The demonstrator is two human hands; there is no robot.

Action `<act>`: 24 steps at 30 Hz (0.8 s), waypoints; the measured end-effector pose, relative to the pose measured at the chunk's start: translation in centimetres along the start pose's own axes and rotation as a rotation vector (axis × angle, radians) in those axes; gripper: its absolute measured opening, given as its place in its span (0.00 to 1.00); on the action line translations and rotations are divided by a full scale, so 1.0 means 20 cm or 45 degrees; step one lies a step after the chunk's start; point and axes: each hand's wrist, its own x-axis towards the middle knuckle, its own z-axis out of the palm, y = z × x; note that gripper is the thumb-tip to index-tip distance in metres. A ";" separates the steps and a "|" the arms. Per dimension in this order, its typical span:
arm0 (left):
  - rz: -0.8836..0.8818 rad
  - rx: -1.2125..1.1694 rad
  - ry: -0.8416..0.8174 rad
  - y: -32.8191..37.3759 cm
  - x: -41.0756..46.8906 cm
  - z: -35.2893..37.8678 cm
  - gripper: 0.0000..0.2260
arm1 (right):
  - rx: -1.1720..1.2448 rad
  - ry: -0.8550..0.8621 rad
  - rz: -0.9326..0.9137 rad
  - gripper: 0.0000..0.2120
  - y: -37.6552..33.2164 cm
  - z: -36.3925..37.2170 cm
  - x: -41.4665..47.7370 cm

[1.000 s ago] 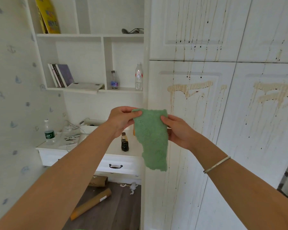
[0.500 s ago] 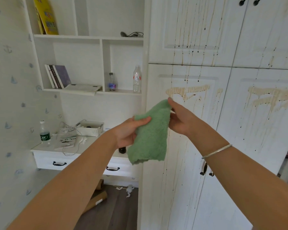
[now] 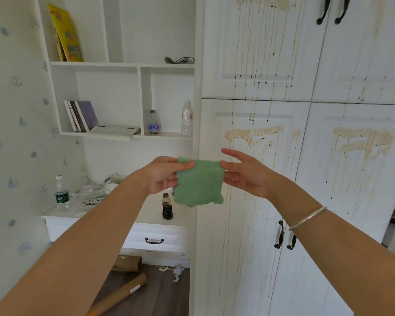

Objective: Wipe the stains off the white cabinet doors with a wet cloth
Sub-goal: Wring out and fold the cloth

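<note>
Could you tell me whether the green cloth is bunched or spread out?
Spread out: the cloth hangs flat, left hand and right hand pinching its top corners.

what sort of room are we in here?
Probably a home bedroom or study: tall white cabinet doors, books on open shelves, a drawer desk, sailboat-print wallpaper.

the green cloth (image 3: 198, 181) hung long and narrow a second ago and was then bunched on a slant. it now shows as a shorter, squarish piece, its top edge level. the right hand (image 3: 246, 174) has dropped from its raised corner to the height of the left hand (image 3: 162, 176), and the two have moved further apart, each pinching an upper corner.
</note>
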 end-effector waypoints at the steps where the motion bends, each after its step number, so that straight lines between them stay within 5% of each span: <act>1: 0.021 -0.013 0.023 0.02 0.00 0.00 0.18 | -0.020 0.000 -0.042 0.19 -0.02 -0.01 0.00; 7: 0.124 -0.040 -0.064 0.09 0.01 0.08 0.10 | -0.243 0.065 -0.128 0.14 -0.11 -0.03 -0.04; 12: 0.318 0.344 0.328 0.14 0.05 0.19 0.16 | -0.581 0.253 -0.181 0.14 -0.13 -0.06 -0.06; 16: 0.365 0.283 0.299 0.22 0.06 0.28 0.16 | -0.699 0.334 -0.191 0.10 -0.17 -0.10 -0.07; 21: 0.328 0.096 -0.036 0.30 0.06 0.36 0.20 | 0.083 0.155 -0.211 0.15 -0.23 -0.11 -0.13; 24: 0.326 -0.040 -0.140 0.35 0.07 0.43 0.13 | 0.314 0.059 -0.211 0.23 -0.26 -0.15 -0.14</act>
